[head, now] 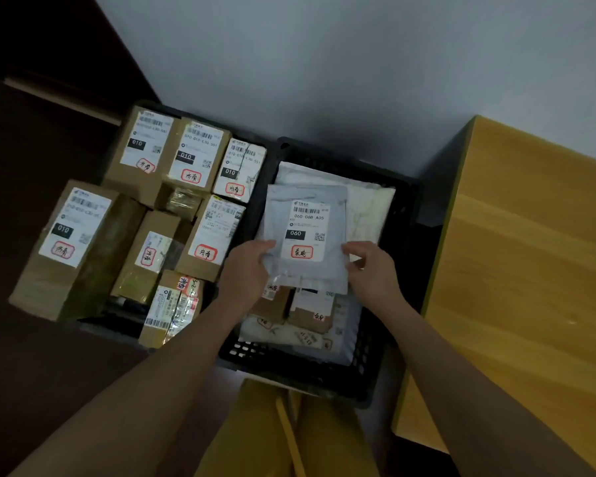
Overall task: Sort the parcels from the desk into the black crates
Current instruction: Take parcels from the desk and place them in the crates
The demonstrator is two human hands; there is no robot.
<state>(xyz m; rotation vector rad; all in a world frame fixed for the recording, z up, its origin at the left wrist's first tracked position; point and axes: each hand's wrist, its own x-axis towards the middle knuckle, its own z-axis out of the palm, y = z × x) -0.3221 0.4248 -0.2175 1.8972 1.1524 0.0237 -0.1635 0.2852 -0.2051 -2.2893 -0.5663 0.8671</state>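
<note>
A grey plastic mailer (307, 208) with a white label marked 060 hangs over the right black crate (386, 352). My left hand (246, 273) grips its lower left corner and my right hand (370, 270) pinches its lower right edge. Under it in that crate lie white mailers (369, 204) and small cardboard parcels (307, 315). The left black crate (117, 330) is packed with several cardboard boxes (73, 242) labelled 010.
A wooden desk (530, 277) stands to the right of the crates, its top bare in view. A grey wall rises behind the crates. Dark floor lies to the left. My yellow trousers (283, 435) show below the right crate.
</note>
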